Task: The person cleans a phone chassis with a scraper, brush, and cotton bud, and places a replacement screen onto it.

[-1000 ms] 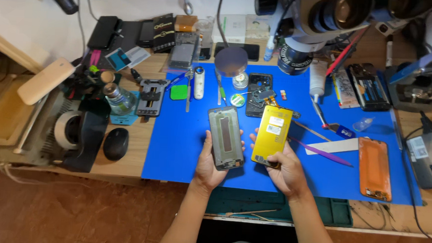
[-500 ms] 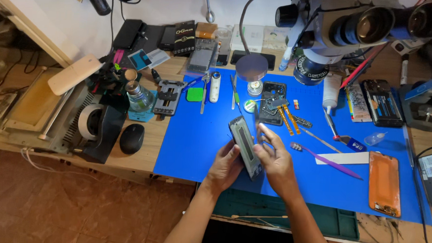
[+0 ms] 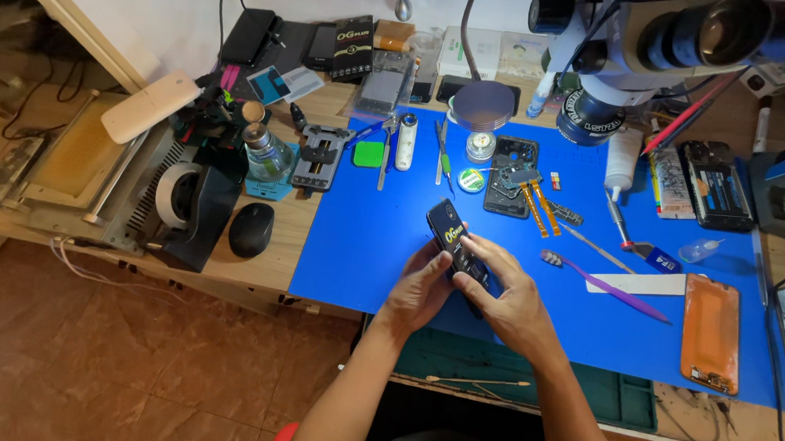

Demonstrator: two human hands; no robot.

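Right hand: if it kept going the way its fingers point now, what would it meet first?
The right hand points up-left across the dark phone part it holds with the left hand. Beyond that lies bare blue mat, then probably the grey holder jig; depth is unclear.

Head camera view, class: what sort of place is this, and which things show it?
Probably a phone repair bench. A stereo microscope hangs over a blue work mat, an opened phone lies on it, and both hands hold a dark phone-sized panel.

Black phone [image 3: 452, 240]; blue mat [image 3: 365, 237]; orange panel [image 3: 711, 332].
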